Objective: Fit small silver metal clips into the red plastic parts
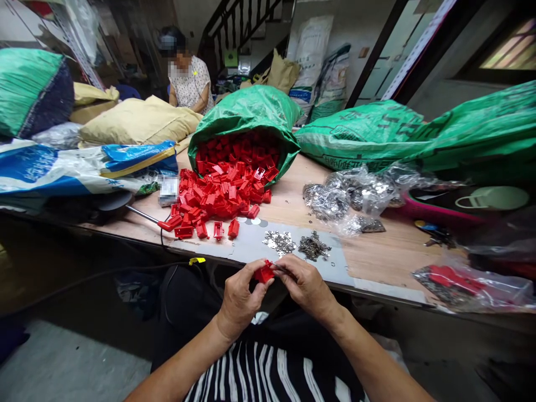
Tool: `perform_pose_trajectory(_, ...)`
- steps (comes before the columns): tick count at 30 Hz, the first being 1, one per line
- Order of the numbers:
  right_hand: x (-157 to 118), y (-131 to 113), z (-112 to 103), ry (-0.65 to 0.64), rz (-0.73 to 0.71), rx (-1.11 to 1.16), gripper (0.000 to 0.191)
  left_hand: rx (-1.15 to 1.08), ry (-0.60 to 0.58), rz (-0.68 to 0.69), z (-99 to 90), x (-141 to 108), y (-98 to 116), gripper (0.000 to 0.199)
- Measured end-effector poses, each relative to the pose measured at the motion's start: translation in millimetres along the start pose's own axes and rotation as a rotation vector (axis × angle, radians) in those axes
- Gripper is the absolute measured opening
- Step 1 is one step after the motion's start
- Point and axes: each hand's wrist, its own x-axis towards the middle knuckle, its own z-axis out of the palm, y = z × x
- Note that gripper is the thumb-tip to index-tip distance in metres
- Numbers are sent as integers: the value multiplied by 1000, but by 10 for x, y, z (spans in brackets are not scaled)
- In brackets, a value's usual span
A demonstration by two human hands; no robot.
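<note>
Both our hands meet just below the table's near edge: our left hand (240,298) pinches a small red plastic piece (264,273) between thumb and curled fingers, and our right hand (305,283) closes its fingertips on the same piece from the other side, so neither hand is open. We cannot tell whether the right fingers also hold something small against it.

Before us runs the long wooden table (389,245). On it the biggest things are the green sacks: one lying along the right (419,134), and one tipped open at the middle (247,114), spilling a heap of red plastic pieces (221,192) toward us. To the left lie a tan sack (138,120) and a blue and white bag (62,167). Right of the heap sits a crumpled clear bag of small metal parts (355,195), and at the far right another clear bag with red contents (469,285). Nearest our hands, on a grey sheet (251,245), lie two little piles of metal bits (297,244).

Across the table another person (190,81) sits at work, well apart from us.
</note>
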Motion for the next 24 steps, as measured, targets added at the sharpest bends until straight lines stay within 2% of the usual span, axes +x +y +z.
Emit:
perform_pose_trajectory(5, -6, 15, -50, -39, 140, 175, 15, -28, 8, -36, 7, -34, -11, 36)
perform_pose_trajectory(10, -49, 89, -59, 19, 314, 250, 15, -35, -3, -45, -3, -26, -6, 36)
perform_pose_trajectory(24, -107, 205, 82, -100, 325, 431, 17, -16, -16, -2, 71, -95, 49, 37)
